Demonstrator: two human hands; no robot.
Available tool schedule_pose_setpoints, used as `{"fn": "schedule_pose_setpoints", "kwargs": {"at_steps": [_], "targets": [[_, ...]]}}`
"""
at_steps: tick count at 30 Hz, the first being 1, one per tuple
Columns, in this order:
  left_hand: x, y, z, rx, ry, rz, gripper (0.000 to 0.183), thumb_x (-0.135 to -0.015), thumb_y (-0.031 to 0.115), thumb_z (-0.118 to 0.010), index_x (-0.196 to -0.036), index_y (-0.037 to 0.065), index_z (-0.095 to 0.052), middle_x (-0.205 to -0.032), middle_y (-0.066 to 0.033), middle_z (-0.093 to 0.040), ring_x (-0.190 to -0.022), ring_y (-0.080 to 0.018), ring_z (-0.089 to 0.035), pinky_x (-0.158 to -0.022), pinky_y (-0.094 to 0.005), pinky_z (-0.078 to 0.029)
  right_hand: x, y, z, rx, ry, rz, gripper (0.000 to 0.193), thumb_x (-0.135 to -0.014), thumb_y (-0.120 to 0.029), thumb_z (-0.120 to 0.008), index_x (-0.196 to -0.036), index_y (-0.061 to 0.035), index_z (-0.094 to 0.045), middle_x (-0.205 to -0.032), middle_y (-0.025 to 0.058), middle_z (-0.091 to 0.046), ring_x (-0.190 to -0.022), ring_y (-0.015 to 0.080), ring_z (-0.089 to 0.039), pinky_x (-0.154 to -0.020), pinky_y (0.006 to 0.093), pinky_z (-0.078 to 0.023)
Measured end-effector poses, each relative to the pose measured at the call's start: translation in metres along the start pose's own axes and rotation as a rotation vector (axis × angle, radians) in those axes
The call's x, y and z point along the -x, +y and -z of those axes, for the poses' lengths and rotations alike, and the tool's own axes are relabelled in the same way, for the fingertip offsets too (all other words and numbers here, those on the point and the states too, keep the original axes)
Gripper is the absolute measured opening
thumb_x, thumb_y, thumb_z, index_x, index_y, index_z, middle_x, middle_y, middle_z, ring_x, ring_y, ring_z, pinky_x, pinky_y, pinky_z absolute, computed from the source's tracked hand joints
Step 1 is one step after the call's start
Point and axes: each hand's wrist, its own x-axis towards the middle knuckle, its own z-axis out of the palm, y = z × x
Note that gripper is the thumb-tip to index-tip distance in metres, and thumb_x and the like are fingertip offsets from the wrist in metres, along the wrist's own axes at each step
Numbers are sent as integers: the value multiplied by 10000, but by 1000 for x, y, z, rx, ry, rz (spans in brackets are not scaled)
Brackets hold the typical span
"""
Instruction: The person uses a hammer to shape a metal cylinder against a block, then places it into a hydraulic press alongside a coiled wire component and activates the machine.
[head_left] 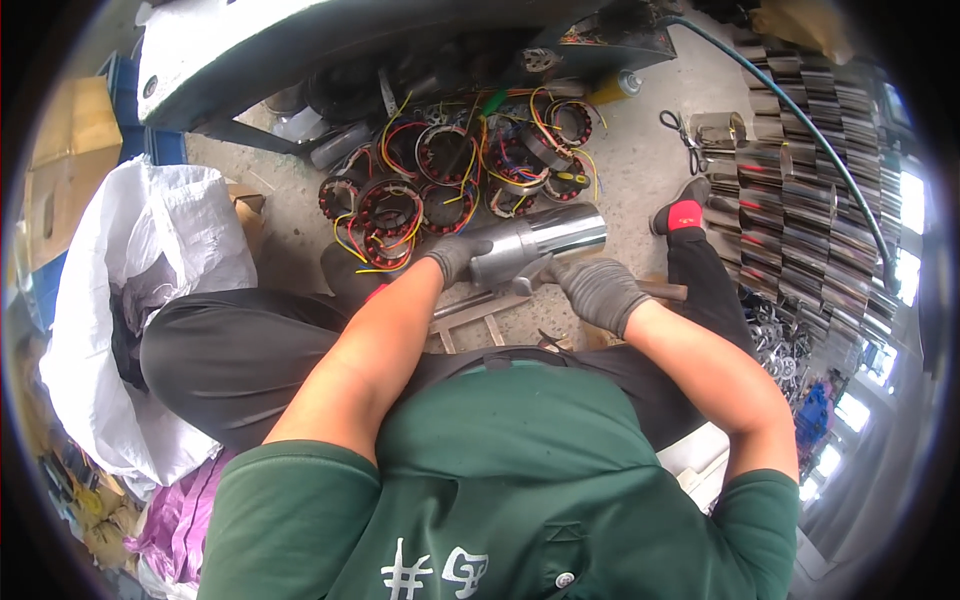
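A shiny metal cylinder (545,240) lies across in front of me, its right half bright and smooth and its left half duller. My left hand (457,260), in a grey glove, is closed round its left end. My right hand (603,292), also gloved, grips a hammer by its wooden handle (664,290). The hammer's metal head (531,276) is right by the cylinder's lower side; I cannot tell whether they touch. Beneath them is a low metal frame (465,318). Just beyond the cylinder, several ring-shaped motor stators (390,207) with red, yellow and blue wires are piled on the floor.
Many metal cylinders (785,180) are stacked at the right, with a blue-green hose (800,95) across them. Black scissors (683,140) lie nearby. A white sack (150,240) stands at my left. A machine base (330,45) and a spray can (617,87) are at the far side.
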Motion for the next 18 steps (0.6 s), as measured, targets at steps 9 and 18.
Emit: {"fn": "schedule_pose_setpoints", "kwargs": {"at_steps": [9, 18], "targets": [[-2, -2, 3, -42, -18, -14, 462, -876, 203, -828, -1183, -101, -664, -1078, -200, -725, -876, -320, -719, -771, -445, -617, -3, 13, -15, -60, 133, 11, 382, -962, -165, -532, -1341, -164, -581, -802, 180, -712, -740, 354, -716, -661, 513, -552], [0, -6, 10, -441, -1, -152, 505, -817, 246, -873, -1181, -46, -683, -1041, -183, -732, -905, -294, -708, -796, -446, -574, -4, 11, 1, 23, 26, -25, 394, -936, -143, -542, -1325, -90, -578, -922, 205, -725, -809, 375, -723, -693, 497, -570]]}}
